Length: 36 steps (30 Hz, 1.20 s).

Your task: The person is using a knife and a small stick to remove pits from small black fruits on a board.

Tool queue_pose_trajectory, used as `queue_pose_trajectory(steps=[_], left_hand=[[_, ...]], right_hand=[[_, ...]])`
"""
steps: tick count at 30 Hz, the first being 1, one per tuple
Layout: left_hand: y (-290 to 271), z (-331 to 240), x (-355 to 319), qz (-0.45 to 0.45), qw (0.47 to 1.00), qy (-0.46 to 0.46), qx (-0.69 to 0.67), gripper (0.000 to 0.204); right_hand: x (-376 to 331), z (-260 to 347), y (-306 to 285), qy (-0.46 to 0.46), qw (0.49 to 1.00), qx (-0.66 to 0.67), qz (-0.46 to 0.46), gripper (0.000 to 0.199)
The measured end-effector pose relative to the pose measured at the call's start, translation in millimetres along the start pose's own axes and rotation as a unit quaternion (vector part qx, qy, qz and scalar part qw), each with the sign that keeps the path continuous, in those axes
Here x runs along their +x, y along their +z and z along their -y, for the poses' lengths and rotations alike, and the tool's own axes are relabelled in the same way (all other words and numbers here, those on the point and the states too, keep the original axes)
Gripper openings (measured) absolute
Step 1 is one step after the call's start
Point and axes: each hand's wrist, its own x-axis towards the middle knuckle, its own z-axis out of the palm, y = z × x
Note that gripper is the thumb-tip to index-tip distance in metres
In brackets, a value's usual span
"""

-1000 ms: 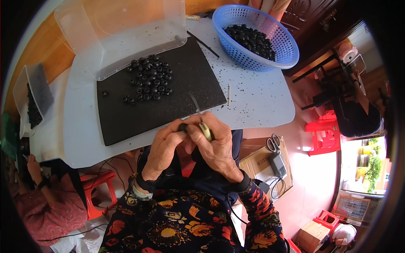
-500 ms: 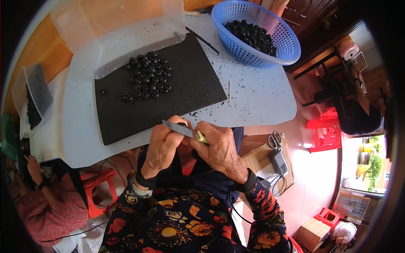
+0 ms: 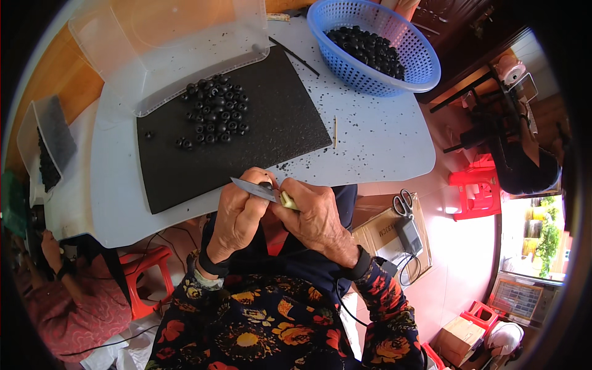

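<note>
My right hand [image 3: 311,213] is closed around the pale yellow-green handle of a small knife [image 3: 254,188]. The blade points left and lies across the fingers of my left hand [image 3: 236,213]. Pinched in that hand is a small round black piece [image 3: 266,184], mostly covered by my fingers and the blade. Both hands meet just off the table's near edge. Beyond them, a cluster of shiny black bead-like pieces [image 3: 216,111], several with round holes, lies on a dark mat [image 3: 271,111]. One such piece [image 3: 149,134] sits apart at the mat's left.
A blue perforated basket [image 3: 370,80] of black pieces stands at the back right. The clear plastic bin [image 3: 185,37] rests over the mat's far edge. Black crumbs and a thin stick [image 3: 335,132] lie on the grey table [image 3: 382,142]. Another person's hand [image 3: 52,250] is at far left.
The knife blade has slid slightly left across my left hand, with my right hand following. Both hands keep their hold.
</note>
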Motion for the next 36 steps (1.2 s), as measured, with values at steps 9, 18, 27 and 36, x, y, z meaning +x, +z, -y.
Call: queue_pose_trajectory(steps=[9,18,27,36], left_hand=[[2.8,-5.7,1.0,-0.008,0.994,0.065,0.086,0.018],[12.0,-33.9,-2.1,0.051,0.989,0.141,0.016,0.02],[5.2,-17.2,-4.8,0.014,0.996,0.041,0.072,0.02],[7.6,-0.3,-3.1,-0.034,0.981,0.109,0.154,0.023]], right_hand=[[-3.8,0.4,0.6,0.008,1.0,0.002,-0.006,0.021],[-7.4,-20.6,2.5,0.076,0.992,0.063,-0.084,0.019],[-7.9,5.1,0.1,0.076,0.981,0.162,-0.069,0.016],[-12.8,11.2,10.9,0.044,0.994,0.077,-0.06,0.019]])
